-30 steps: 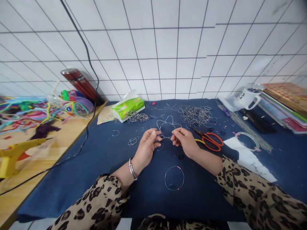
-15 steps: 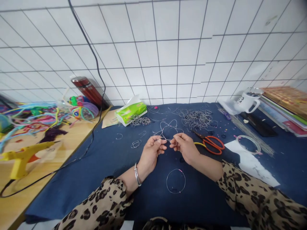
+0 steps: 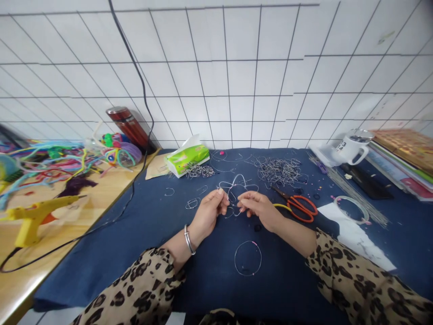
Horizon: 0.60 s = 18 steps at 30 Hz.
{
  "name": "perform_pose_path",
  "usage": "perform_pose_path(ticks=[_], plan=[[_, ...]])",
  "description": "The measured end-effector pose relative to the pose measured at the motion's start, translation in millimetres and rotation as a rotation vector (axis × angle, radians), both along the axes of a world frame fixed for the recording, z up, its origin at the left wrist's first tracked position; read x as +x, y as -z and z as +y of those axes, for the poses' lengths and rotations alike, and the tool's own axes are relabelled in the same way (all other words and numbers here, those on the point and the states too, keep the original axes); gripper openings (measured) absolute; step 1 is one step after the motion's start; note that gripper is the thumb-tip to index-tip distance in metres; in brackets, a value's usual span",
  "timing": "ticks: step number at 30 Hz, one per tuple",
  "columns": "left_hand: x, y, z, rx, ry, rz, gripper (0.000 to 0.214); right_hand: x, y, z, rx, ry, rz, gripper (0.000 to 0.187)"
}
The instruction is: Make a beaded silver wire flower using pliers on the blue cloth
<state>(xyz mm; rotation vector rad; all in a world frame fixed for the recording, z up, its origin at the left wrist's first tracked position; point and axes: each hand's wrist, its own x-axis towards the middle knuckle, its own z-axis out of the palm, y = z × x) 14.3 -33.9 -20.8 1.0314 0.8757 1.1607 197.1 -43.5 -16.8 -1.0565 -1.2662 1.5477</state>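
Observation:
Between my hands is a thin silvery wire shape (image 3: 238, 175) bent into several loops, held just above the dark blue cloth (image 3: 135, 253). My left hand (image 3: 213, 205) pinches its left side between thumb and fingers. On the right side, my right hand (image 3: 257, 206) grips the wire with closed fingertips; the exact contact is partly hidden. Below my hands lies a wire ring (image 3: 236, 263) with a few pink beads on it. Orange-handled scissors (image 3: 302, 208) rest just right of my right hand.
A tangle of wire pieces (image 3: 279, 170) lies toward the wall, near a green tissue pack (image 3: 189, 159). At left are a yellow glue gun (image 3: 32, 219), pipe cleaners (image 3: 67, 169) and a red flask (image 3: 130, 128). A white mug (image 3: 355, 149) and coiled tubing (image 3: 352, 210) are at right.
The wire shape has turned in my hands, and its loops now spread differently, some hanging below my fingers. My hands are slightly further apart at the fingertips. The view has shifted slightly.

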Motion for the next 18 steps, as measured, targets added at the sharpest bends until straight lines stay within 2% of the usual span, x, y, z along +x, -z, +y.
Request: perform_pose_path(ticks=[4, 8, 11, 13, 18], plan=[[-4.4, -4.5, 5.7, 0.067, 0.046, 0.089, 0.033, 12.9, -17.2, 5.8, 0.119, 0.109, -0.049, 0.030], [-2.5, -7.2, 0.6, 0.132, 0.078, 0.211, 0.033, 19.0, -26.7, 8.2, 0.180, 0.032, -0.186, 0.028], [0.0, -6.5, -3.9, 0.164, 0.064, 0.256, 0.033, 16.3, -21.6, 8.3, 0.226, 0.044, -0.261, 0.023], [1.5, -4.9, -5.7, 0.169, 0.015, 0.249, 0.033, 12.9, -15.0, 7.7, 0.213, 0.095, -0.215, 0.023], [4.0, -1.5, -6.4, 0.120, -0.094, 0.079, 0.030, 3.7, -1.9, 2.8, 0.021, 0.201, 0.145, 0.024]])
